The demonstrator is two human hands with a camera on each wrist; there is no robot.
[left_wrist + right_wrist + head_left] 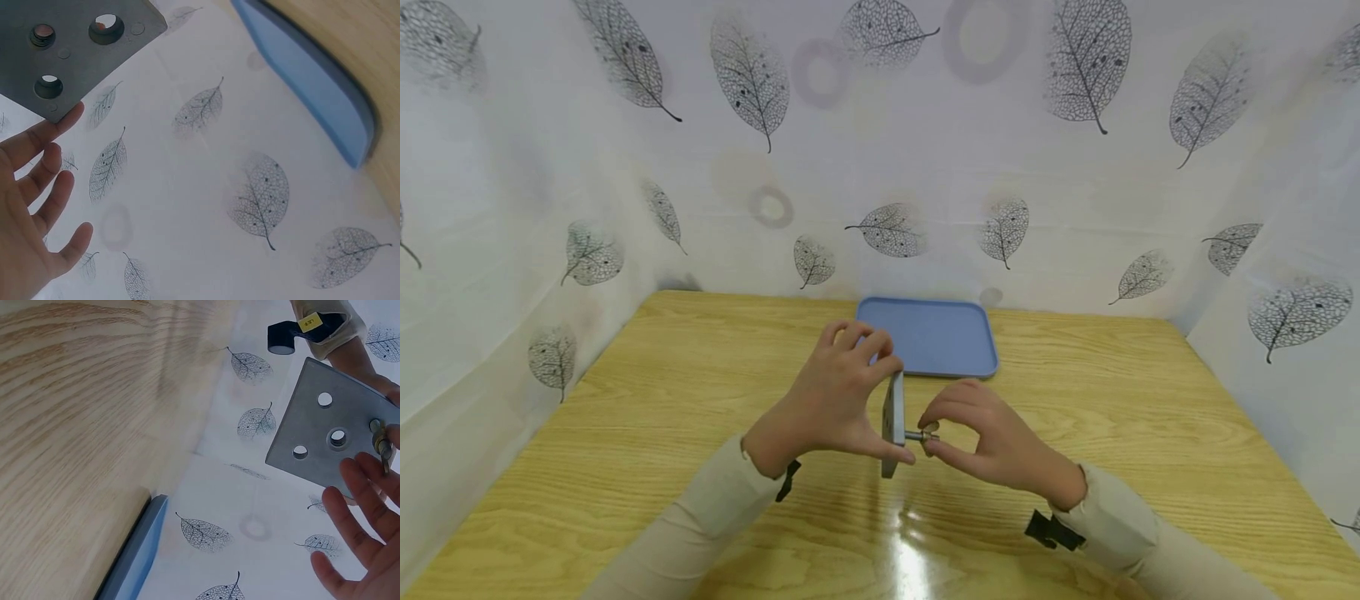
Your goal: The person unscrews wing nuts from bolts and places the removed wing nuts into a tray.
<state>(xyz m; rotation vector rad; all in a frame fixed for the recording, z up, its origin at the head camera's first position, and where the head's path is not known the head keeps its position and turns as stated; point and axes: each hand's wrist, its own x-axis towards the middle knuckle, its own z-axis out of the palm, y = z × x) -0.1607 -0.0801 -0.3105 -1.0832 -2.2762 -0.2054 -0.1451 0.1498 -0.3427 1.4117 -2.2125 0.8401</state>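
Observation:
A square grey metal plate with several round holes stands on edge above the table. My left hand holds it by opposite edges, between thumb and index finger; the other fingers are bent clear of it. A bolt sticks out of the plate's right side and carries a brass-coloured wing nut. My right hand pinches the wing nut between thumb and index finger. In the right wrist view the wing nut sits near one corner of the plate, with the thumb partly cut off.
An unfilled blue tray lies at the back of the wooden table, beyond both hands. A white curtain printed with leaves surrounds the table at the back and sides.

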